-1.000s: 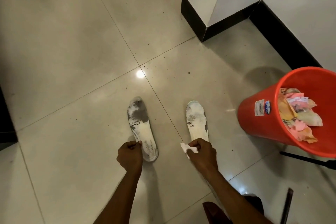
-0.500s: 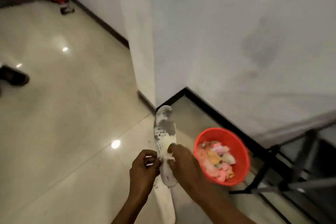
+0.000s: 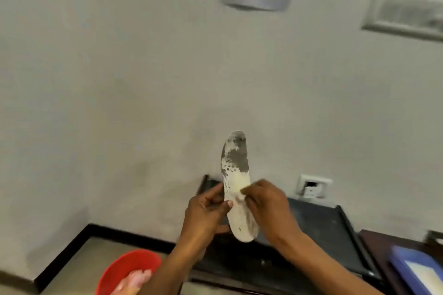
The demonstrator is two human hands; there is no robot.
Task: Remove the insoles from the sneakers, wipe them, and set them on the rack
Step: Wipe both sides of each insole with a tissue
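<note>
I hold the worn white foam insole (image 3: 236, 175) upright, grey-stained toe up and soiled face toward me, I judge for wiping. My left hand (image 3: 206, 213) is clamped on its left edge, thumb across the face; my right hand (image 3: 266, 203) pinches the right edge opposite. The insole stands between them, in the air above the left end of the flat black rack (image 3: 318, 230).

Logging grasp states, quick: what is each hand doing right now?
Left hand: holding the insole, thumb on its face.
Right hand: fingers pinching the same insole at its right edge.
</note>
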